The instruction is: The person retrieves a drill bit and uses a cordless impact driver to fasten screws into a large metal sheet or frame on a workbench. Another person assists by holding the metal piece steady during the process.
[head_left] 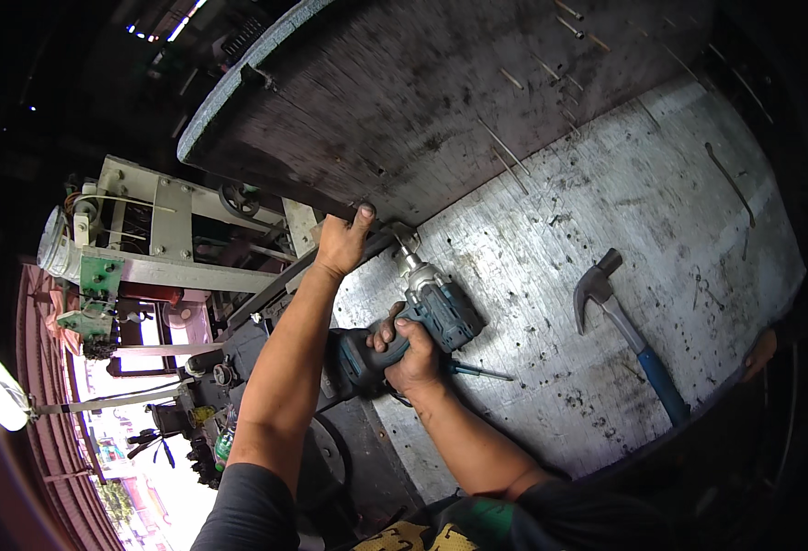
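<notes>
My right hand (409, 354) is wrapped round the handle of a teal and black cordless impact wrench (443, 310). Its silver nose points away from me, toward the lower edge of a big dark board (358, 129) that stands tilted on the metal-topped table. A thin bent metal piece (408, 230) shows by the tool's tip; whether they touch I cannot tell. My left hand (344, 241) grips the board's lower left corner, thumb on the near face, the other fingers mostly hidden.
A claw hammer (626, 326) with a blue grip lies right on the scuffed metal tabletop (533, 275). A teal screwdriver (482, 371) lies beside the wrench. Several long nails or bolts (505, 147) stick out of the board. A cream machine frame (174, 220) stands left.
</notes>
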Motion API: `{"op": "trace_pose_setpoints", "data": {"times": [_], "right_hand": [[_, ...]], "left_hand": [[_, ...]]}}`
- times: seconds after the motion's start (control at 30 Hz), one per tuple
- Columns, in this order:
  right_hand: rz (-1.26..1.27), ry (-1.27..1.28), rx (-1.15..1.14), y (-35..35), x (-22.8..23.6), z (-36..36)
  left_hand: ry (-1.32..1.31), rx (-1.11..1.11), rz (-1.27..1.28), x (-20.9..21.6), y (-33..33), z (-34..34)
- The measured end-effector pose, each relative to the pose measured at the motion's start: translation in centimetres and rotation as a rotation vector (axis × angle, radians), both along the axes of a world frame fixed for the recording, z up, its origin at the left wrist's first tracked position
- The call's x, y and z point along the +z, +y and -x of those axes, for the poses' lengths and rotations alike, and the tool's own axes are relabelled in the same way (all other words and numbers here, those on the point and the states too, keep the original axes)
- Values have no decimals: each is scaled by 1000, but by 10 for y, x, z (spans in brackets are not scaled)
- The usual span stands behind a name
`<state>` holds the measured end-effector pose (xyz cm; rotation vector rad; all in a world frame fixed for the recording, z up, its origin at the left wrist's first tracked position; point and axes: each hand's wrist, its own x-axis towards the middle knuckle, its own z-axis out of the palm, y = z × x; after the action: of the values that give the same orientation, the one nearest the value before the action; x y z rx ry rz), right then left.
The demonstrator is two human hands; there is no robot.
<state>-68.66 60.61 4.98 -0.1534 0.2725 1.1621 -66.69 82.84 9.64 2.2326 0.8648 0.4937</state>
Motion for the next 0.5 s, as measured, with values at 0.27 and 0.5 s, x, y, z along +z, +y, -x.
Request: {"op": "trace_pose_setpoints", "data": {"times": [0.27, 0.5], "right_hand": [[-10, -16, -5, 2, -3, 2], [28, -20, 23, 2, 1, -1]], "left_hand": [[-37, -2, -35, 6, -9, -7], [-81, 0, -23, 11, -18, -12]]}}
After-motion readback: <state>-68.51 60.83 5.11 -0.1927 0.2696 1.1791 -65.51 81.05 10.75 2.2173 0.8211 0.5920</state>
